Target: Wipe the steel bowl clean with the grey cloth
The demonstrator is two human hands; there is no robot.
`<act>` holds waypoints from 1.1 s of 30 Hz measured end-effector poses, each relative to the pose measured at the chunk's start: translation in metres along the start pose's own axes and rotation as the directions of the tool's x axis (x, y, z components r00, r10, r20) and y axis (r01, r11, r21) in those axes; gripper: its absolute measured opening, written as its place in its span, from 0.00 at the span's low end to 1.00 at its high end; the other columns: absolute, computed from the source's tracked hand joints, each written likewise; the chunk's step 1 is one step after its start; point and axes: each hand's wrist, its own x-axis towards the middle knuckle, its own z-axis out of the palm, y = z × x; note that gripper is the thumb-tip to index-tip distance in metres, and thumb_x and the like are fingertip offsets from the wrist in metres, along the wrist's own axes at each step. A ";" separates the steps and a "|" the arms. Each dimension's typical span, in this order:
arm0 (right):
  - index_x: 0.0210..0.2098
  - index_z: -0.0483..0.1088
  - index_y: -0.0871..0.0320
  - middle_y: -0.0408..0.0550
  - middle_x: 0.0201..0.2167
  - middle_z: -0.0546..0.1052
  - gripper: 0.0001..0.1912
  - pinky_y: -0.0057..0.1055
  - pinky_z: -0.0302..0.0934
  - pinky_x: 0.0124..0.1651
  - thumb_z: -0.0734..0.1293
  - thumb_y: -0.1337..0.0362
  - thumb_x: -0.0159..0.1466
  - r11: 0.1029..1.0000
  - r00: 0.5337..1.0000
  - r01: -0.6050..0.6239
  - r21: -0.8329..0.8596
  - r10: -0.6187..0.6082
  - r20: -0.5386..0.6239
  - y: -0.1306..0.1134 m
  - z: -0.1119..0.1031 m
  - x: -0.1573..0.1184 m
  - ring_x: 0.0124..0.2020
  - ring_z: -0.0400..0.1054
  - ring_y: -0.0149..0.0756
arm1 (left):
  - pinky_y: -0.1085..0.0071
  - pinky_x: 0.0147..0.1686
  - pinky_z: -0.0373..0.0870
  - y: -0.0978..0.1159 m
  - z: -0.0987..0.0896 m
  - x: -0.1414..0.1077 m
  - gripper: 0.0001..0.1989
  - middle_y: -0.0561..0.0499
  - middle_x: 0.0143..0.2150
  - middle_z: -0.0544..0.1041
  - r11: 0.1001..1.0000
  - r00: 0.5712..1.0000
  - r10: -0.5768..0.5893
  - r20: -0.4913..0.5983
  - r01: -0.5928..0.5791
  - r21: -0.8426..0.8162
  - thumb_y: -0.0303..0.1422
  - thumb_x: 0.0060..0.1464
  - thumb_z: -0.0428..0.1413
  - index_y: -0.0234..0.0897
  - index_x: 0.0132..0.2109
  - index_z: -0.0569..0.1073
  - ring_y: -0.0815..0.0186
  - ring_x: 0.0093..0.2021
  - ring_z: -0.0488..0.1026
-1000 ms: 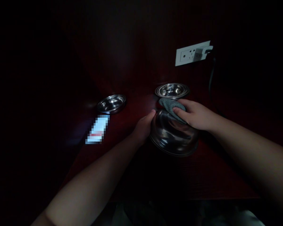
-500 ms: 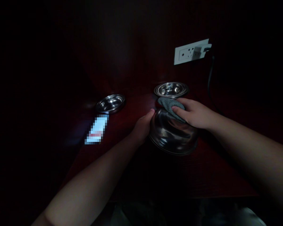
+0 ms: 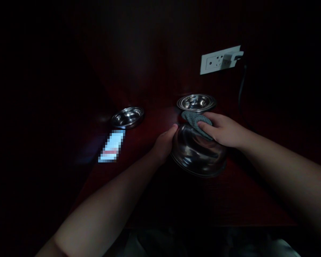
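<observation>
The overturned bowl [image 3: 198, 154] lay between both hands: left hand [image 3: 163, 144] gripped its nine-o'clock side, right hand [image 3: 222, 129] pressed the cloth [image 3: 194, 121] at twelve.

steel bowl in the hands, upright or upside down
Upside down: the steel bowl shows its domed underside, rim lowest, with the grey cloth pressed on its base.

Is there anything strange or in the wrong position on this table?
Only one thing: the steel bowl between the hands is turned bottom up and tilted. The left hand steadies its side, and the right hand presses a grey cloth on its base. The other two bowls stand upright. Nothing looks spilled or damaged.
</observation>
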 end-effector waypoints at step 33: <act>0.38 0.70 0.56 0.47 0.32 0.78 0.13 0.35 0.65 0.35 0.60 0.54 0.65 0.998 1.000 0.012 0.066 -0.013 0.012 0.004 0.000 0.001 0.32 0.72 0.41 | 0.64 0.45 0.69 -0.002 0.001 0.000 0.18 0.45 0.34 0.82 1.000 1.000 -0.008 0.016 0.009 -0.021 0.47 0.54 0.56 0.35 0.34 0.79 0.60 0.37 0.78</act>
